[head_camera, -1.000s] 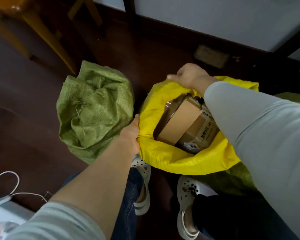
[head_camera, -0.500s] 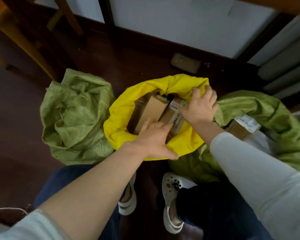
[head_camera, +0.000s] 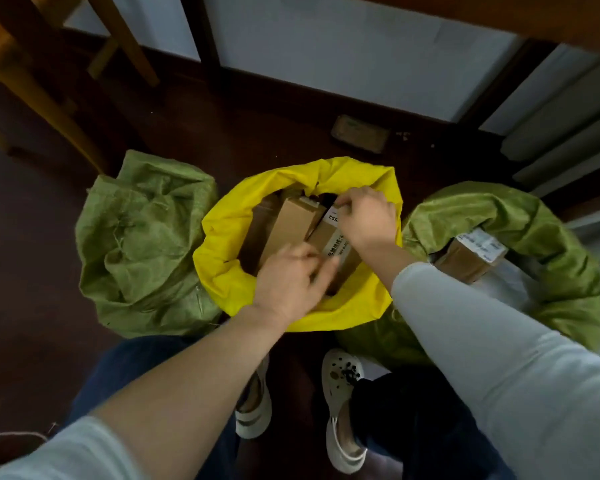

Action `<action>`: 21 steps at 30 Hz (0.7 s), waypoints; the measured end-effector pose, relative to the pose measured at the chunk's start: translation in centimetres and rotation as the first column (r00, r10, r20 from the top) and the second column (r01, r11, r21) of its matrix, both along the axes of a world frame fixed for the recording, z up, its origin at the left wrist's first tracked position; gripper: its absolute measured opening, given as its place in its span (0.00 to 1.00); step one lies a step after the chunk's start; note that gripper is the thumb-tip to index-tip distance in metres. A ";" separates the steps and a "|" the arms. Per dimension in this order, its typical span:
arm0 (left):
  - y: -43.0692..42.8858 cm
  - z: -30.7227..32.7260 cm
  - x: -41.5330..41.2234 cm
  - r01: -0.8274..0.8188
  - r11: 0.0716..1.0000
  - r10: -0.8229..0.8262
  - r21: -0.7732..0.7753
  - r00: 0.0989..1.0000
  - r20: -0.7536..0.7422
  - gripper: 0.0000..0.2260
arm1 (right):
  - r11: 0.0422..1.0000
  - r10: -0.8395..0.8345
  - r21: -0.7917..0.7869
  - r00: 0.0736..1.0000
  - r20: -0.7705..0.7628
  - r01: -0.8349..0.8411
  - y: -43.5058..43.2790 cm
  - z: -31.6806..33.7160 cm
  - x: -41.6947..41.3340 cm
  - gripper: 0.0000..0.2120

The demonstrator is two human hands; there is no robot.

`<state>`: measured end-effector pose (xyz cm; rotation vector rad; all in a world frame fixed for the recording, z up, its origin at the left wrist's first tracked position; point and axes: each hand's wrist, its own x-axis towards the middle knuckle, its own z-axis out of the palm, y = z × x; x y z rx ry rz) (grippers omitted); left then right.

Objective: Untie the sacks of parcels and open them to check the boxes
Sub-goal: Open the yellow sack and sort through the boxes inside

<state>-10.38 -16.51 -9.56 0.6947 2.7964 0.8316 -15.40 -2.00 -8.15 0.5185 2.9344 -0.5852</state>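
A: Where is the yellow sack (head_camera: 219, 244)?

B: On the floor (head_camera: 32, 306), just beyond the person's shoes (head_camera: 342, 410). Its mouth is open and rolled down, and brown boxes stand packed inside.

A: And the hands?

B: Both are in the mouth of the sack. The right hand (head_camera: 364, 216) has its fingers curled over the far end of the labelled box (head_camera: 336, 244) and grips it. The left hand (head_camera: 288, 285) lies on the near end of the same box, but its fingers are blurred. I cannot tell whether they grip or only touch.

A: What is next to that box?

B: A plain box (head_camera: 291, 223), touching it on the left and tilted the same way.

A: Any other sacks?

B: Two green ones. The left green sack (head_camera: 142, 244) sits just beside the yellow one, crumpled, its top bunched. The right green sack (head_camera: 534, 230) is open on the other side — a taped box (head_camera: 465, 261) with a white label shows in it.
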 end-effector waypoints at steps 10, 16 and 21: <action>-0.4 -0.9 -6.1 0.075 0.955 0.070 -0.288 0.883 0.464 0.26 | 0.980 0.195 -0.048 0.918 0.344 -0.191 0.2 -0.8 -8.8 0.38; -2.2 1.5 -5.1 -0.153 0.983 0.171 -0.098 0.961 0.216 0.16 | 0.993 0.113 -0.037 0.981 0.160 -0.109 -1.1 0.9 -4.9 0.19; -5.1 5.1 -3.4 -0.323 0.944 0.331 -0.070 0.924 0.191 0.15 | 0.964 0.249 -0.118 0.964 0.091 -0.238 -4.7 2.7 -2.1 0.18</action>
